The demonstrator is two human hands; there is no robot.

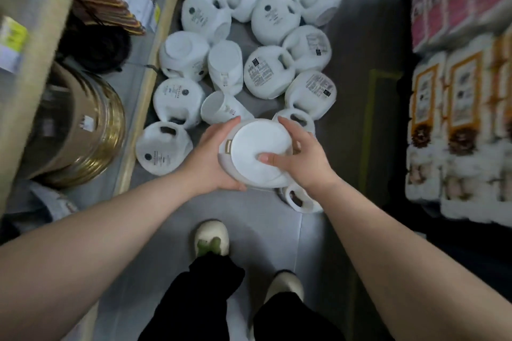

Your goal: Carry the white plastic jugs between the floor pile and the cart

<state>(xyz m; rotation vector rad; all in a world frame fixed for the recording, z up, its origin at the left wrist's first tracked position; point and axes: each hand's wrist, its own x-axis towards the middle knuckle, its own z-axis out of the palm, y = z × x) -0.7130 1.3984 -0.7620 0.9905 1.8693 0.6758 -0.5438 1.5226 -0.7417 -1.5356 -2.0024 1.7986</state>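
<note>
The left hand (214, 156) and right hand (297, 156) curl their fingers around a round white plastic jug (256, 158), held above the grey floor (266, 230); its smooth sides could slip onto the crowded white jugs (266, 75) below.

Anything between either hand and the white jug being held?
Nothing visible. The left hand grips the side of the white jug directly, and the right hand holds its other side with the thumb pressed on the round white end facing the camera. The other white jugs lie on the grey floor beyond and beside it.
</note>
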